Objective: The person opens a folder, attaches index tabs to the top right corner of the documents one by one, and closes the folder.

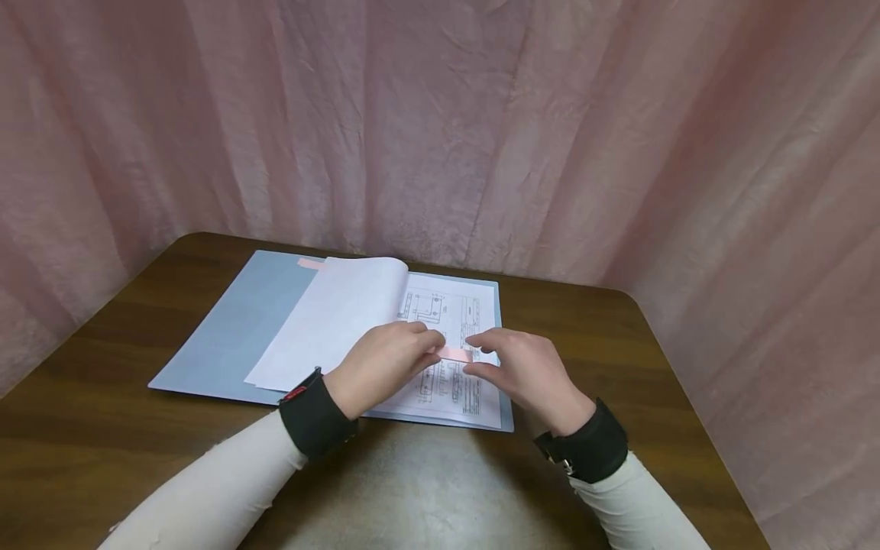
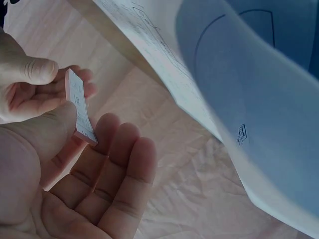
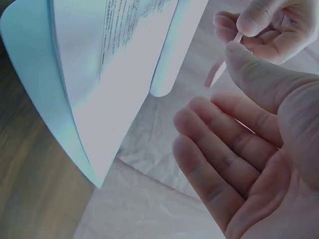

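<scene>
both hands meet over the open blue folder (image 1: 234, 328) that lies across the far middle of the brown worktop (image 1: 89, 428), and between them they hold a small pink sticky strip (image 1: 455, 354). the left hand (image 1: 385, 365) pinches one end of the strip between thumb and forefinger, its other fingers loosely bent beneath; in the left wrist view the strip (image 2: 79, 107) stands on edge, one end at that thumb and the far end taken by the other hand. the right hand (image 1: 525, 374) pinches the opposite end with thumb and fingertip, the remaining fingers (image 3: 224, 149) spread and nearly straight, palm open toward its wrist camera. the strip hangs just above the printed sheet with technical drawings (image 1: 457, 321), which lies on the folder's right half, toward the worktop's far right corner. whether the strip touches that sheet cannot be told. a white page (image 1: 330, 321) is turned over to the left, curling up at the fold and covering part of the folder's left cover. a second pink tab (image 1: 309, 263) shows at the far edge of the folder, by the turned page's top. a pink crumpled curtain (image 1: 481, 114) hangs close behind the worktop's far edge and round both sides. white sleeves and black wrist straps (image 1: 312, 416) reach in from the near edge.
</scene>
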Action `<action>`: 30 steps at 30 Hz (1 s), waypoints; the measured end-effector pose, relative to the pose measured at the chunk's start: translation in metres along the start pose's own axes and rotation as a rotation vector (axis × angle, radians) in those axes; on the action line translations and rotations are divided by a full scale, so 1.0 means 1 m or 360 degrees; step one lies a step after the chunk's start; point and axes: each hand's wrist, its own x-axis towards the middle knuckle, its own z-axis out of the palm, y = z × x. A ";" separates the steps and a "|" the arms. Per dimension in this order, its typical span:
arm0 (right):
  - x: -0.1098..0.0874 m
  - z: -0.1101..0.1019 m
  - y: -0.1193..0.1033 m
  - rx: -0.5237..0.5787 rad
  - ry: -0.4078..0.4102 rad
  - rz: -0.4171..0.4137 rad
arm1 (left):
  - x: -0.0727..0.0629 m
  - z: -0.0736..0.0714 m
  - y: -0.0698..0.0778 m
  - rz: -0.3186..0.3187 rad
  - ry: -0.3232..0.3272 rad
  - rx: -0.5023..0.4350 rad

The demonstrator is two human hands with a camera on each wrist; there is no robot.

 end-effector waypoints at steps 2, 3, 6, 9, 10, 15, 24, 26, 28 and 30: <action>0.001 0.001 -0.001 0.0019 0.0016 -0.0013 | 0.000 0.001 0.000 0.0012 0.0011 0.0001; 0.002 0.001 -0.001 0.0027 0.0021 -0.0019 | 0.000 0.000 0.000 0.0015 0.0018 -0.0004; 0.003 0.002 -0.002 0.0044 0.0031 -0.0038 | -0.001 0.000 0.001 0.0028 0.0042 -0.0006; 0.005 0.002 -0.003 0.0042 0.0047 -0.0068 | -0.001 0.000 0.001 0.0037 0.0057 0.0000; 0.005 0.002 -0.003 0.0040 0.0058 -0.0077 | -0.001 -0.001 0.001 0.0039 0.0059 0.0004; 0.007 0.003 -0.004 0.0040 0.0106 -0.0089 | 0.000 -0.002 0.001 0.0034 0.0064 0.0022; 0.007 0.003 -0.004 0.0053 0.0095 -0.0069 | -0.001 0.000 0.000 0.0071 0.0094 0.0032; 0.006 0.003 -0.004 0.0041 0.0104 -0.0070 | -0.001 0.001 0.000 0.0083 0.0101 0.0037; 0.006 0.003 -0.004 0.0028 0.0115 -0.0066 | 0.000 0.000 0.001 0.0090 0.0106 0.0039; 0.005 0.003 -0.004 0.0010 0.0120 -0.0059 | 0.001 0.000 0.001 0.0093 0.0103 0.0039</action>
